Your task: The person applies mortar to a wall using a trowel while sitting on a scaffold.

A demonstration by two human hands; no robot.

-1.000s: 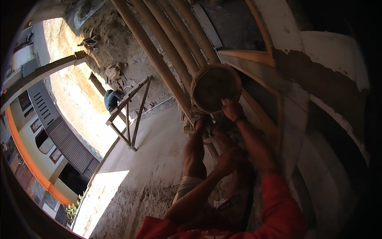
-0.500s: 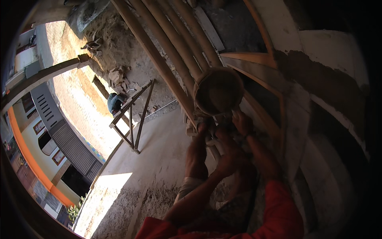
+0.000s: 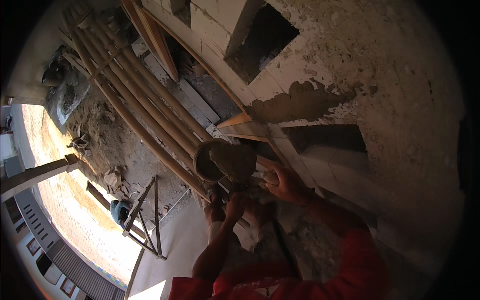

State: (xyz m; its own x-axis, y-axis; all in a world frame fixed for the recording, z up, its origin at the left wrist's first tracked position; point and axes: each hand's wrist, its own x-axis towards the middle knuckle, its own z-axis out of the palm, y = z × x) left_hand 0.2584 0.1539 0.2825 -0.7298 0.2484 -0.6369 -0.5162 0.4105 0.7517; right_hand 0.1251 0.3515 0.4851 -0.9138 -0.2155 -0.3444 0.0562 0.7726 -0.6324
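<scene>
My right hand (image 3: 287, 186) is closed around the handle of a trowel (image 3: 259, 174). On its blade sits a thick heap of wet grey mortar (image 3: 234, 161), held level just right of a round bucket (image 3: 202, 167). The heap hides part of the bucket's mouth. The bucket rests at the near end of the bamboo poles. Lower down, my left hand (image 3: 235, 206) is between my legs, below the bucket; its fingers are in shadow and I cannot make out whether they hold anything.
Long bamboo poles (image 3: 145, 107) run to the upper left. The block wall (image 3: 395, 100) on the right has dark openings and a wet mortar patch (image 3: 300, 103). A wooden trestle (image 3: 156, 217) stands on the floor below left, near a bent-over person (image 3: 119, 212).
My view has swung toward the wall on the right. My right hand has moved away from the bucket's edge, and the mortar-loaded trowel now shows clearly. The left hand has shifted below the bucket.
</scene>
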